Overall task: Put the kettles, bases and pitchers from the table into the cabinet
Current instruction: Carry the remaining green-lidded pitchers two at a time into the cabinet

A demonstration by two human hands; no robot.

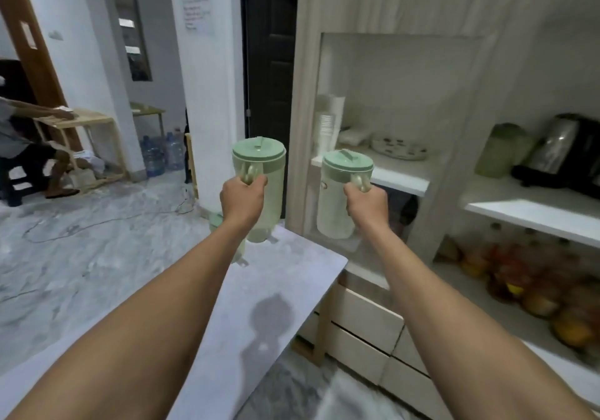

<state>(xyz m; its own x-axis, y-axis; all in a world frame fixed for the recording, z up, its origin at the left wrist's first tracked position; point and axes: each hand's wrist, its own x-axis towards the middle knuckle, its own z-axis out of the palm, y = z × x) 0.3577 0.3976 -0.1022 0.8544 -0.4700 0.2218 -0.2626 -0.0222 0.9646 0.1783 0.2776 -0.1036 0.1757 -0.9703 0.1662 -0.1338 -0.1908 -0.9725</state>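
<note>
I hold two pale green lidded pitchers in the air, one per hand. My left hand [243,199] grips the handle of the left pitcher [264,173], which hangs above the far end of the white table [276,289]. My right hand [367,203] grips the handle of the right pitcher [336,192], in front of the cabinet [467,147]. Another green pitcher [501,150] and a steel kettle [558,143] on a black base [548,177] stand on the cabinet's right shelf. A further green pitcher [215,220] peeks out behind my left wrist.
The cabinet's left niche holds a stack of cups [328,127] and a patterned plate [399,150]. Bottles [519,276] fill the lower right shelf, drawers [367,319] sit below. A seated person [29,147] is at a wooden table far left, with water jugs [162,155] and a cable on the floor.
</note>
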